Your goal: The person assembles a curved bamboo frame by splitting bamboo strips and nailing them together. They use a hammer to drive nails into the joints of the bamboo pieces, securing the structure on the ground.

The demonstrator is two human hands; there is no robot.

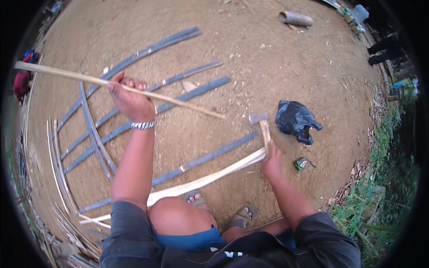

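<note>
Above the dirt, left hand [129,100] clasps bamboo strip [178,102] mid-length.

Open dirt far and centre, clutter crowding the left and near side

Blue-grey bamboo strips [147,96] are lying fanned across the left, and pale slats [58,178] are piling up along the near left edge. The black plastic bag [295,120] and tape measure [302,164] are sitting on the right; the dirt ground [268,62] beyond is staying mostly open up to the cut bamboo tube [296,18].

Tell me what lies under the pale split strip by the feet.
Bare dirt ground and a grey-blue strip crossing beneath the pale split strip; its near end is hidden behind the knee.
</note>
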